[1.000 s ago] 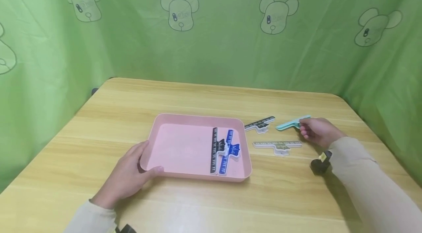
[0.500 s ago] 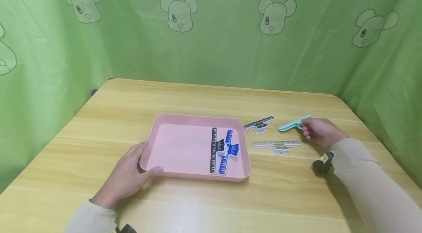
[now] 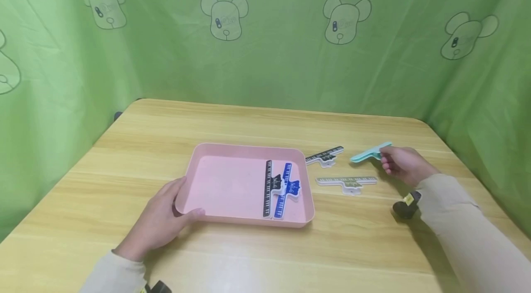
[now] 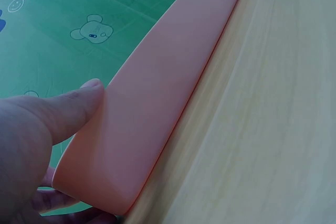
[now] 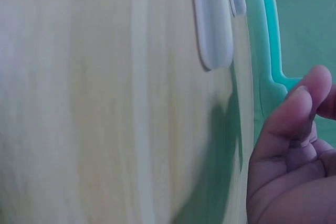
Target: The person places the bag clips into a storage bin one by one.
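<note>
My left hand (image 3: 159, 219) grips the near left corner of a pink tray (image 3: 244, 220), thumb along the near rim and fingers round the left side. Inside the tray's right end lie a black piano-key clip (image 3: 268, 191) and a blue one (image 3: 282, 201), side by side. At the right, my right hand (image 3: 404, 164) pinches a turquoise clip (image 3: 367, 154) by its handle between thumb and forefinger. The right wrist view shows this turquoise clip (image 5: 262, 51) held off the tabletop, its long bar pointing away from the fingertips.
Another black piano-key clip (image 3: 325, 155) lies against the tray's right side. A pale gold and white clip (image 3: 346, 182) lies on the wooden table (image 3: 332, 256) nearer me. Behind the table hangs a green curtain (image 3: 282, 72) with bear faces.
The turquoise clip in my right hand has risen slightly and turned a little. My left hand stays on the tray corner; the whole head view has shifted very slightly.
</note>
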A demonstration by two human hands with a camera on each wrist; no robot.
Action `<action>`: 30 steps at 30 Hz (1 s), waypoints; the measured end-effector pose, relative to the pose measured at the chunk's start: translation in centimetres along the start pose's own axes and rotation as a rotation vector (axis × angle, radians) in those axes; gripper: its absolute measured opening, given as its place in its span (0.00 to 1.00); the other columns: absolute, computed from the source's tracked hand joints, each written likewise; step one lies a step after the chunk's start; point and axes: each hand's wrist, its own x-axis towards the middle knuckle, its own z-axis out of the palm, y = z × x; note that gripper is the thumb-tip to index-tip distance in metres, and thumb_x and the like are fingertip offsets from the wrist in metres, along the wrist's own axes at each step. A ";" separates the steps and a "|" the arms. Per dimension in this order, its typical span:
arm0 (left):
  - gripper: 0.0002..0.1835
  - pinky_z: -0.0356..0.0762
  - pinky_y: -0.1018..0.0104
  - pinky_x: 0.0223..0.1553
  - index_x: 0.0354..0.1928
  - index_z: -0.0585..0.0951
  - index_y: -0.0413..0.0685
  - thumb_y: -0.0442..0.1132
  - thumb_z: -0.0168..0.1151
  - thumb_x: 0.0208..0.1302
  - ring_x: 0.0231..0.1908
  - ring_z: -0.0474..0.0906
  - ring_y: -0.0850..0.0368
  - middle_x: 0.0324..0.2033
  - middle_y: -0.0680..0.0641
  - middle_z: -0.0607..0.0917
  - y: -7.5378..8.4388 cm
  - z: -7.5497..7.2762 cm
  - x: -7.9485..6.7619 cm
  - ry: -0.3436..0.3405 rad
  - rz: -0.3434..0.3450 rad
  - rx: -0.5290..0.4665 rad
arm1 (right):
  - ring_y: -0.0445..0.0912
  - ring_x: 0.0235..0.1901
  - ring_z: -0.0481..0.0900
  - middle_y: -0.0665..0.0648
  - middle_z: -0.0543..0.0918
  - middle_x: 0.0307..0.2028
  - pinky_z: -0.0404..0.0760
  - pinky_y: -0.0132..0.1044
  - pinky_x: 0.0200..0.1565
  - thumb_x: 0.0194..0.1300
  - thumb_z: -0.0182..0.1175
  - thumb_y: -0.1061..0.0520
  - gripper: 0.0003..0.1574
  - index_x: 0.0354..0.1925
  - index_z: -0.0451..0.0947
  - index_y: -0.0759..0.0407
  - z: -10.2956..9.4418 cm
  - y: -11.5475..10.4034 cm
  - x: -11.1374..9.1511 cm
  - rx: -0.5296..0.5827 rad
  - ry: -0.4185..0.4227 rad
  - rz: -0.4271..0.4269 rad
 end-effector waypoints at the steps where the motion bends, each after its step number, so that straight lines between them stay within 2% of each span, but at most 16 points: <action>1: 0.48 0.62 0.35 0.61 0.70 0.61 0.32 0.58 0.67 0.58 0.63 0.65 0.33 0.64 0.32 0.68 0.0 0.0 0.0 0.000 0.001 0.000 | 0.36 0.23 0.73 0.46 0.76 0.24 0.77 0.27 0.27 0.76 0.43 0.56 0.14 0.34 0.72 0.57 0.1 0.0 0.0 0.000 0.003 -0.001; 30: 0.49 0.61 0.35 0.61 0.69 0.61 0.31 0.59 0.67 0.58 0.63 0.65 0.32 0.65 0.31 0.68 0.0 -0.2 0.0 -0.004 -0.007 -0.008 | 0.36 0.24 0.72 0.46 0.75 0.27 0.77 0.27 0.29 0.76 0.43 0.55 0.12 0.39 0.69 0.60 2.2 -1.2 -1.4 -0.015 -0.001 -0.019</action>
